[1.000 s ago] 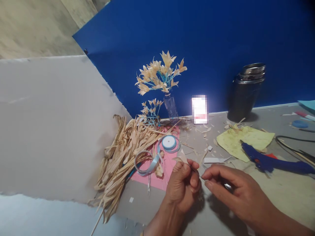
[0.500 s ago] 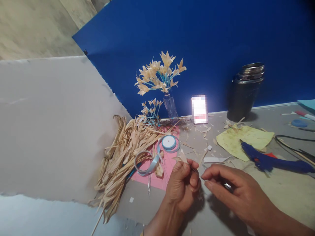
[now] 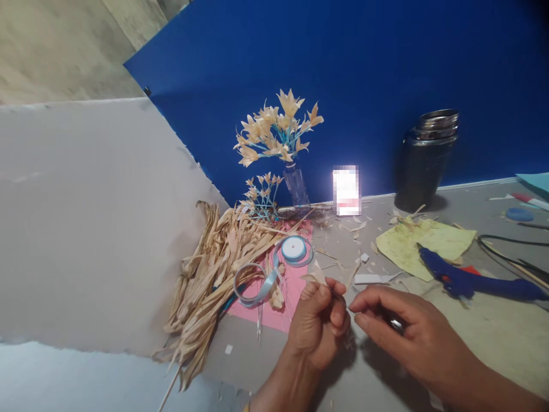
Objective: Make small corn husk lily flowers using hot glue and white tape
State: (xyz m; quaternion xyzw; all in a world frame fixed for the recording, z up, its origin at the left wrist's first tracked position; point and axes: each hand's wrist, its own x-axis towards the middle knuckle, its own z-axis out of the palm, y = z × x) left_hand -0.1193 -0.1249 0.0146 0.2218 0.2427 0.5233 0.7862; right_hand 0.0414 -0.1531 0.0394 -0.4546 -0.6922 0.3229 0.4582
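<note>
On the far left a big grey board (image 3: pixel 86 217) leans up, & next to it lies a pile of dry husk strips (image 3: pixel 214 263) on the tabletop (image 3: pixel 493 337), partly over a pink sheet (image 3: pixel 291 289) w/ a loop of light blue ribbon (image 3: pixel 257 286) & its spool (image 3: pixel 294 249). Behind these, a little bottle (image 3: pixel 297 187) holds finished husk flowers (image 3: pixel 278 127) against the blue back wall (image 3: pixel 364 74). In the middle, low down, the left hand (image 3: pixel 319 323) has its fingers (image 3: pixel 319 292) closed around a small husk petal piece (image 3: pixel 316 276) (pale, pointed, sticking up above the thumb). The right hand (image 3: pixel 407 337) is just beside it, thumb & first finger pinched at the piece's thin lower end; something shiny peeks from under that hand, can't tell what. The piece looks very light, thin & dry, prob. easy to tear or crack, so a soft pinch near the base seems best, not on the tips. Further right: yellow-green paper (image 3: pixel 424 243), a blue glue gun (image 3: pixel 467 281), a dark metal jar (image 3: pixel 426 160).
</note>
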